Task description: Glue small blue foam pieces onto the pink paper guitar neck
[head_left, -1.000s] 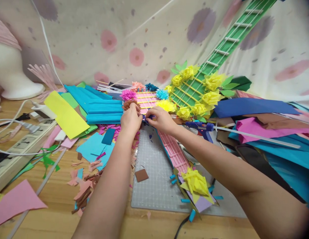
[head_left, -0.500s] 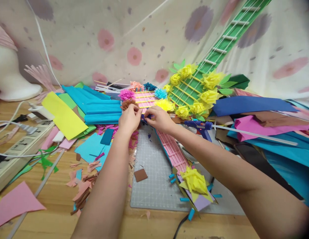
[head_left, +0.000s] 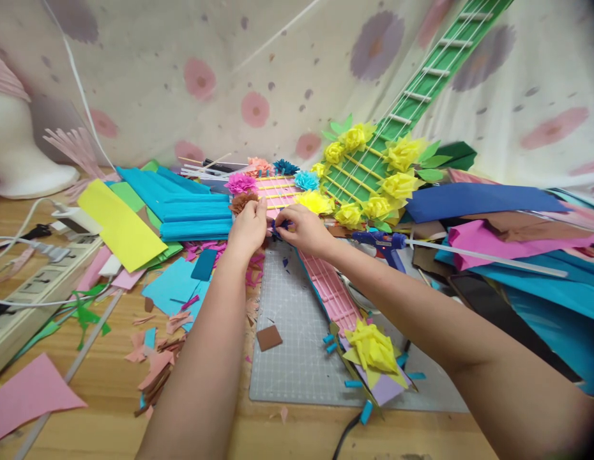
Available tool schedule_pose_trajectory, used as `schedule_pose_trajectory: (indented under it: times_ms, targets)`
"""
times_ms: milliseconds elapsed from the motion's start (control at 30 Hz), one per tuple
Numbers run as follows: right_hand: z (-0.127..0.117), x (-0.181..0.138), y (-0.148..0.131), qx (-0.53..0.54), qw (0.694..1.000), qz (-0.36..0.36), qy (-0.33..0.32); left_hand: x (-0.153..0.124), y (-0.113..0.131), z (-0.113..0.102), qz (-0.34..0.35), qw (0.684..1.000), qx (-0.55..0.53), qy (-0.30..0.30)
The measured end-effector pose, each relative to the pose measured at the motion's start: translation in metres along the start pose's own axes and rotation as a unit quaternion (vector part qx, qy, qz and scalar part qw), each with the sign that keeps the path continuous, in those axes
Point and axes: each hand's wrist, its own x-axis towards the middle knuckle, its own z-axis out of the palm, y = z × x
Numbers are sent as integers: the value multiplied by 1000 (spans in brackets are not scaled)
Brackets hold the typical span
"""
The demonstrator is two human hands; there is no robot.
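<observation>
A small dark blue paper piece [head_left: 276,228] is pinched between my two hands over the lower part of a pink paper guitar [head_left: 328,284]. My left hand [head_left: 250,228] has its fingertips pressed together beside a brown paper flower [head_left: 240,202]. My right hand [head_left: 304,229] curls its fingers round the blue piece from the right, just below a yellow paper flower [head_left: 315,202]. Magenta [head_left: 241,183] and light blue [head_left: 307,180] paper flowers sit on the guitar body. Its neck points toward me, ending in a large yellow flower [head_left: 372,348]. My fingers partly hide the blue piece.
A blue glue gun [head_left: 386,241] with a long glue stick lies at the right. Behind leans a green paper guitar [head_left: 412,105]. A grey cutting mat [head_left: 297,332] lies underneath. Paper scraps, blue crepe paper [head_left: 196,214] and a power strip [head_left: 38,281] are on the left.
The view has shifted slightly, so everything sits a little further left. Both hands stay together at the blue piece, with only slight finger movement.
</observation>
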Motion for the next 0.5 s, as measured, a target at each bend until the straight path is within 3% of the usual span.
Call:
schedule_pose_trajectory:
  times_ms: [233,400,500]
  targets:
    - [-3,-1,-3,2,1000,6,-4,-3,12,-6,-87,992,-65,-67]
    - [-17,-9,-4,22,999,26,29,-5,15,-11,-109,988,-93,-57]
    - [-33,-24,-2,32,996,46,66,-7,18,-21,-84,992,-92,-21]
